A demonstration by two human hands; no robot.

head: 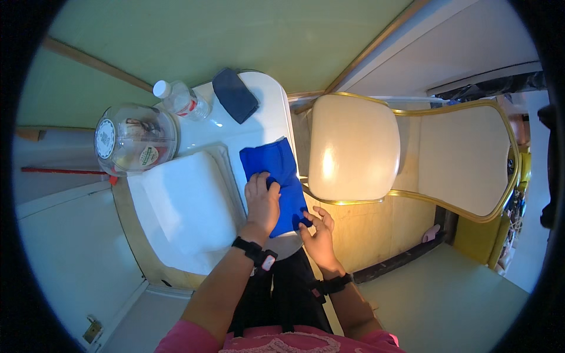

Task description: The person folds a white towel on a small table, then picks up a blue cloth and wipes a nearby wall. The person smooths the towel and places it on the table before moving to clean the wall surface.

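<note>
A folded blue cloth [284,176] lies lengthwise along the right side of a white table [273,90]. My left hand [262,203] rests on its left edge, fingers together and thumb apart. A dark fold shows between thumb and forefinger, but whether they pinch it is unclear. At the near right corner of the cloth, my right hand [321,238] has thumb and forefinger closed on the fabric. Its other fingers stay raised past the table edge. Left of my left hand is a thick white folded stack [190,198], apparently of cloth.
Behind the stack stand a clear domed container [137,141] and a plastic bottle [183,101] with a white cap. A dark grey folded cloth [234,95] lies at the table's far end. A cream chair with gold trim [353,150] stands close on the right. A green wall [229,35] borders the far side.
</note>
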